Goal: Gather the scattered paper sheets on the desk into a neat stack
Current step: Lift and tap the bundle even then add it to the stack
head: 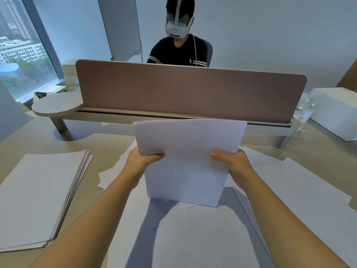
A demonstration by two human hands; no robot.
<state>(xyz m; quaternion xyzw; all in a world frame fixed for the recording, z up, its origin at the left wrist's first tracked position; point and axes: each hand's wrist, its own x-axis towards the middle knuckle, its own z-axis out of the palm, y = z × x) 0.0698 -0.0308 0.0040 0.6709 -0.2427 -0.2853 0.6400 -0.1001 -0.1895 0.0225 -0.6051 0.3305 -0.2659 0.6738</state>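
Paper sheets are the whole business here, and the head view, the only one, shows them in three groups on the desk.

A bundle of sheets is held upright over the middle of the desk, its lower edge resting on or just above the loose sheets beneath; which of the two cannot be told. The left hand grips its left edge and the right hand its right edge, each with the thumb across the near face and the fingers wrapped behind, closed on the paper. The top edges of the bundle are slightly staggered, so it is not yet squared.

Near the desk's left edge lies a finished-looking pile, flat, its right side fanned a little.

Loose sheets are spread under and around the bundle: several overlapping toward the near edge, more running out to the right edge, a few corners poking out to the left of the left forearm.

As a judgement, the task is roughly midway: one pile laid down, one bundle in hand being aligned, and a good number of sheets left to collect, chiefly on the right and near sides.
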